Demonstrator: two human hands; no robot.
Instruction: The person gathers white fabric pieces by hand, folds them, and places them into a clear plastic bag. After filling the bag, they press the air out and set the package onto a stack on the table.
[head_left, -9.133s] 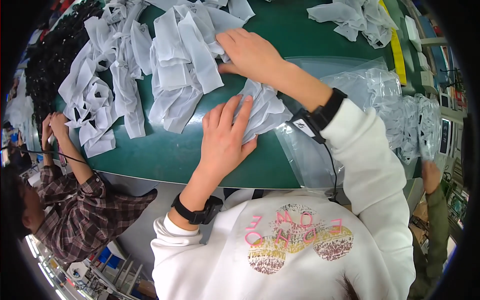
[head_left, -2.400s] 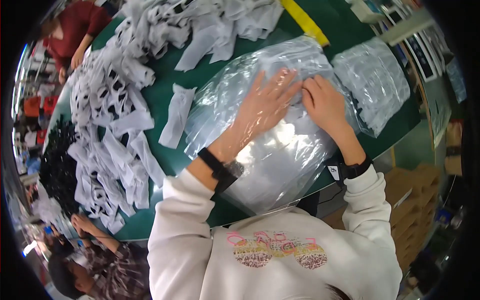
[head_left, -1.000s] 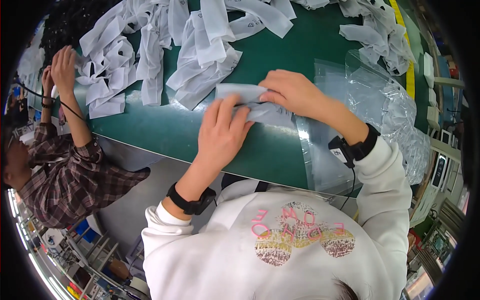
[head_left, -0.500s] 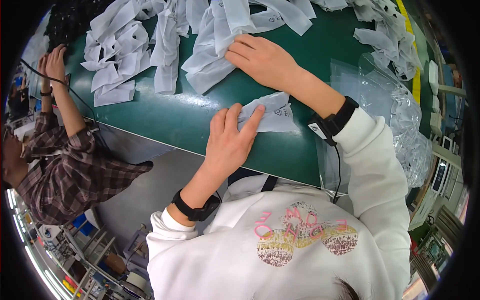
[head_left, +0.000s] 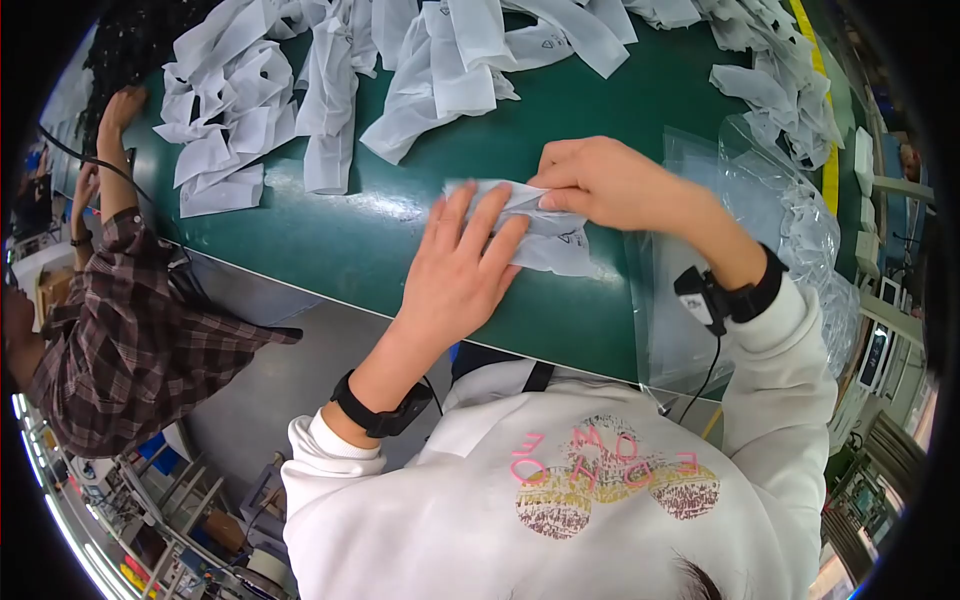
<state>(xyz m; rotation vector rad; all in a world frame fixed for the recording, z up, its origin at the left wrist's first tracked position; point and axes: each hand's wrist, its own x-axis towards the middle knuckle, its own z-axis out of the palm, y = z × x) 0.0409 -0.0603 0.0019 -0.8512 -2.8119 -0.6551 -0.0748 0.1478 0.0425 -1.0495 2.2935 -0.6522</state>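
Observation:
Small whitish plastic bags (head_left: 560, 252) lie one over another on the green tabletop in front of me. My left hand (head_left: 455, 265) rests flat on them, its fingers spread. At their upper right edge, my right hand (head_left: 615, 185) is closed, with thumb and fingers pinching the top bag. The bag parts beneath my left fingers are hidden. Beyond my hands, a spread of similar white bags (head_left: 465, 85) reaches to the far side of the table.
More white bags lie in a heap (head_left: 225, 110) at left and a pile (head_left: 775, 75) at far right, beside a yellow strip (head_left: 832, 170). Clear plastic sheeting (head_left: 690, 290) covers the table's right side. A co-worker in a plaid shirt (head_left: 150, 340) reaches over black material (head_left: 135, 45).
My right hand has come back from the far bags to the near ones, and another bag now lies over them. My left fingers have spread out. The co-worker's arms have shifted.

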